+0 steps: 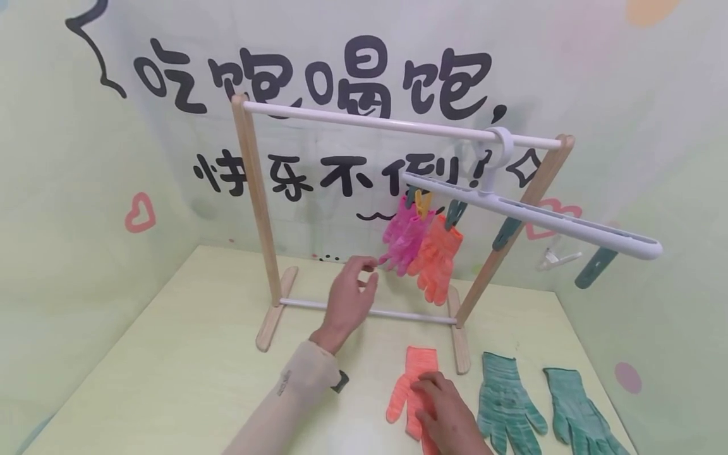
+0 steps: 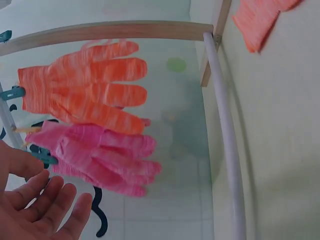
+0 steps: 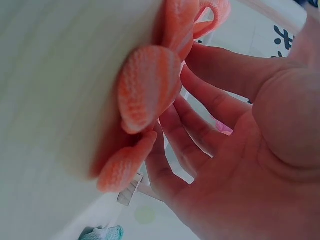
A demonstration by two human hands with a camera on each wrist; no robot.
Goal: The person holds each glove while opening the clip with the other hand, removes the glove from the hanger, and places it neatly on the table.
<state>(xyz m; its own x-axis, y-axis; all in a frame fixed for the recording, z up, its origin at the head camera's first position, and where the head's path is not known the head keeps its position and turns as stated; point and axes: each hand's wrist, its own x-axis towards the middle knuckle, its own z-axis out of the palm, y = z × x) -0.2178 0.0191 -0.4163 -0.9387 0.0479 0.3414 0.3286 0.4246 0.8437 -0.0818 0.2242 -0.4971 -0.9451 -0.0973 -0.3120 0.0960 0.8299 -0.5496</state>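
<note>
My left hand [image 1: 349, 294] is beside the pink gloves [image 1: 406, 240], fingers loosely bent, with nothing in its grasp. In the left wrist view, the left hand [image 2: 42, 200] lies below a teal clip [image 2: 46, 158] at the pink gloves' cuff. An orange glove [image 1: 435, 259] hangs beside the pink ones from a dark teal clip [image 1: 455, 215]. On the table, another orange glove [image 1: 422, 361] lies under my right hand [image 1: 446, 411]. The right wrist view shows that hand's thumb and fingertips touching this glove [image 3: 150, 85]; some fingertips are hidden behind it.
A white hanger [image 1: 546, 218] hooks over the white top rod [image 1: 364, 120] of a wooden-legged rack and juts toward me. More teal clips [image 1: 595, 266] hang from it. Two green gloves [image 1: 506, 398] lie at the table's right. Walls stand behind and at both sides.
</note>
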